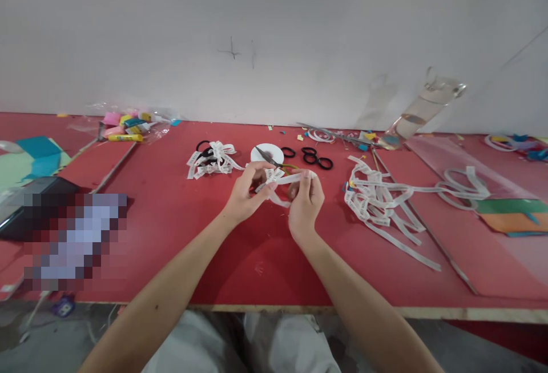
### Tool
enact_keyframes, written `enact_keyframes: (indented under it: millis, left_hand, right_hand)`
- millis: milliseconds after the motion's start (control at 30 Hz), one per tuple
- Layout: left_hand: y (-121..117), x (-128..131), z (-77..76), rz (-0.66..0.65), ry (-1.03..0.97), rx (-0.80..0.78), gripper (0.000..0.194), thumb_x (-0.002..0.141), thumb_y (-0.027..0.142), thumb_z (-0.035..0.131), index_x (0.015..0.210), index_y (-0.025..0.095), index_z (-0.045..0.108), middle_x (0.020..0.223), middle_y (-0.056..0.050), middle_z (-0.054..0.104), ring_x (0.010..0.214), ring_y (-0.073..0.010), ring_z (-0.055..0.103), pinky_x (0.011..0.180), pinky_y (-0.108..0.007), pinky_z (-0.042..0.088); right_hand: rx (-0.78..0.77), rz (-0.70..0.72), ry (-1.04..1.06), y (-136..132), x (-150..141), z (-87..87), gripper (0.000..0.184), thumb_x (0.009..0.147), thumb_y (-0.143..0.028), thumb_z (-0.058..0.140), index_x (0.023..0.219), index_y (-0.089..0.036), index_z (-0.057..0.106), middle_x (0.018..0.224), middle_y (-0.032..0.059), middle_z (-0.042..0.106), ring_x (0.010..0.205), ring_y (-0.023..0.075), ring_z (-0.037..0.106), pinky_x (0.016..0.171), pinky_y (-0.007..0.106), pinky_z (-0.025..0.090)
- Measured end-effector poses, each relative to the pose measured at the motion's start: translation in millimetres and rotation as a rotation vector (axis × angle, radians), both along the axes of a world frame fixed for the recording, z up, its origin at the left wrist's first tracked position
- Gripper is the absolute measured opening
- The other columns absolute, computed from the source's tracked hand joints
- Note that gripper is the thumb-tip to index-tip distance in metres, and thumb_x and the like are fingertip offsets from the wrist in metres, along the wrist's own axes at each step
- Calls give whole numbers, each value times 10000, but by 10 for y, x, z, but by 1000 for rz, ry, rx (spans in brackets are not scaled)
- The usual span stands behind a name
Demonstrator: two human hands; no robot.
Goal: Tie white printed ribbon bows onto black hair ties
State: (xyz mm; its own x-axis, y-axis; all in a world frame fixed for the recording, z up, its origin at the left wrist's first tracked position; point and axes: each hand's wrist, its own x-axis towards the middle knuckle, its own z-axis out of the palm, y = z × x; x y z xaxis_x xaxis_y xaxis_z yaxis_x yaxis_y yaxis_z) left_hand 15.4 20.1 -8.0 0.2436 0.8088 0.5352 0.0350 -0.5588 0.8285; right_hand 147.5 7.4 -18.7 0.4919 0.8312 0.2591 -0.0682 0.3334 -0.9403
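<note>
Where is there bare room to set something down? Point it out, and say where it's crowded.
Bare red table spans from the pixelated object to the left forearm, and shows between both forearms toward the front edge. Crowded: beyond the left hand, with bunched ribbon and a white disc; and right of the right hand, with tangled ribbon.

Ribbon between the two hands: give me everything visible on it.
The ribbon is a narrow, whitish strip, seemingly soft, slightly sheer fabric, with dark printed lettering, too small to read, near the left hand. That hand holds one side; a fairly straight stretch runs to the right hand, which pinches it at the thumb. Another part sags in a curve below. It is held up over the red table; its ends are unclear.
</note>
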Motion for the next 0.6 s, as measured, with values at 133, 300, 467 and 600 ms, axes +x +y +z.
enact_keyframes:
  millis: [133, 300, 467, 600]
  left_hand:
    - [79, -141, 91, 9, 73, -37, 183, 911, 305, 587, 1065, 209, 563, 660, 58, 405, 573, -81, 386, 542, -220, 312]
    - [113, -262, 156, -134, 208, -142, 179, 898, 329, 595, 1004, 185, 602, 636, 56, 445, 581, -79, 414, 557, -218, 304]
    - [88, -403, 217, -244, 303, -283, 193, 875, 355, 634, 935, 171, 636, 681, 26, 590, 636, -85, 517, 586, -208, 351]
    - [37, -505, 275, -282, 338, -354, 220, 880, 383, 629, 936, 170, 643, 796, -7, 676, 740, -101, 607, 644, -201, 410]
  right_hand:
    - [17, 14, 46, 47, 67, 16, 325, 955, -490, 460, 845, -206, 573, 490, -98, 350, 395, 70, 329, 387, 202, 293]
    - [76, -45, -22, 89, 198, 61, 304, 956, -448, 469, 840, -194, 588, 514, -90, 384, 414, 61, 358, 397, 191, 313]
    - [15, -62, -164, 71, 430, 125, 279, 958, -410, 470, 881, -189, 622, 530, -75, 450, 421, 65, 419, 416, 193, 339]
    - [-55, -6, -451, -33, 811, 120, 239, 935, -412, 511, 951, -204, 629, 644, -40, 561, 532, 99, 548, 539, 231, 453]
